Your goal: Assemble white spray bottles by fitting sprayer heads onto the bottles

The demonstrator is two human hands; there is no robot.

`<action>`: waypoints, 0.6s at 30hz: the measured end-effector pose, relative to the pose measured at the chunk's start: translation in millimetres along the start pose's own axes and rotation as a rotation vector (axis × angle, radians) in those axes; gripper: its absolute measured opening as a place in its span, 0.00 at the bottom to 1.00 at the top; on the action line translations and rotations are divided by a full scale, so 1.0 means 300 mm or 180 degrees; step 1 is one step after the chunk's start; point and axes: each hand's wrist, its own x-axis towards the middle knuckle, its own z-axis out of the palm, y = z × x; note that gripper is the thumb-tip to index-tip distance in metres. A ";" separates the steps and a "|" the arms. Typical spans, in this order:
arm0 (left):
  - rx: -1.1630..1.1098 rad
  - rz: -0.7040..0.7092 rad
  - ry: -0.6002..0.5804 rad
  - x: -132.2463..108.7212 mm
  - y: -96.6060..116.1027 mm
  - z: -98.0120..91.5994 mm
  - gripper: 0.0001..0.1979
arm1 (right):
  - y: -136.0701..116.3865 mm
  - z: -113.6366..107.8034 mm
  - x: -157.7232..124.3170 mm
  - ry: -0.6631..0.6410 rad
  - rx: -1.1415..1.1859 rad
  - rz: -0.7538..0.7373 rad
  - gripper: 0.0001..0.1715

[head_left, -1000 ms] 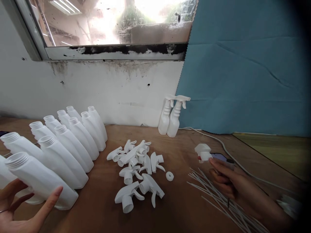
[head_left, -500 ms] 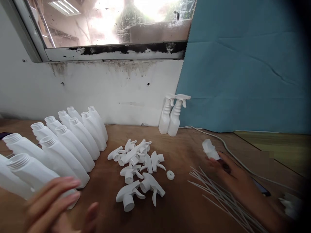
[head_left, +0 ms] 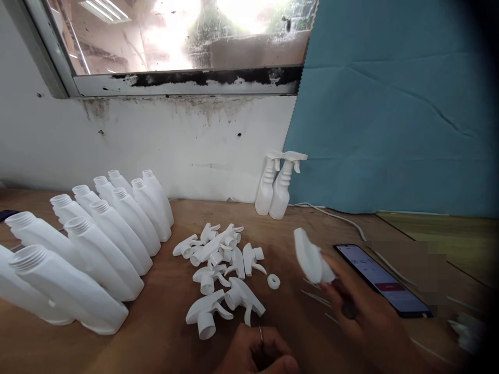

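The left hand (head_left: 257, 356) sits at the bottom edge of the view, just nearer than the pile of trigger heads (head_left: 222, 275); it is cut off by the frame, curled into a loose fist with a ring showing, and whether it holds anything cannot be told. The right hand (head_left: 360, 317), right of that pile, pinches a white trigger head (head_left: 310, 257) between its fingertips and lifts it clear of the desk (head_left: 156, 332); hand and part are both blurred, so the exact grip is hard to make out. A few thin white tubes (head_left: 315, 297) show under and beside this hand, mostly hidden by it. Further right of the pile a phone (head_left: 384, 280) lies flat with its screen lit, and the far right fades into dark blur. Left of the pile, open-necked white bottles (head_left: 101, 239) lean in rows, uncapped, the nearest ones cut off by the left edge. A small white ring (head_left: 273, 281) lies just right of the pile. Bare wood lies open between pile and bottles. Beyond the pile, two capped spray bottles (head_left: 275, 187) stand against the wall, with a cable (head_left: 343, 219) trailing right from them.
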 end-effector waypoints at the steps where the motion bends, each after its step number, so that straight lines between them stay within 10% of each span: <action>1: -0.0197 0.0019 -0.0093 0.011 0.004 0.001 0.26 | -0.010 0.008 -0.009 -0.0045 0.0073 -0.0268 0.28; 6: -0.0866 0.0311 -0.0150 0.034 0.016 -0.029 0.28 | -0.056 0.042 -0.047 -0.0402 0.0289 -0.1183 0.37; 18: -0.1428 -0.0006 0.0051 0.017 0.027 -0.042 0.25 | -0.097 0.045 -0.054 -0.0614 0.0474 -0.1740 0.29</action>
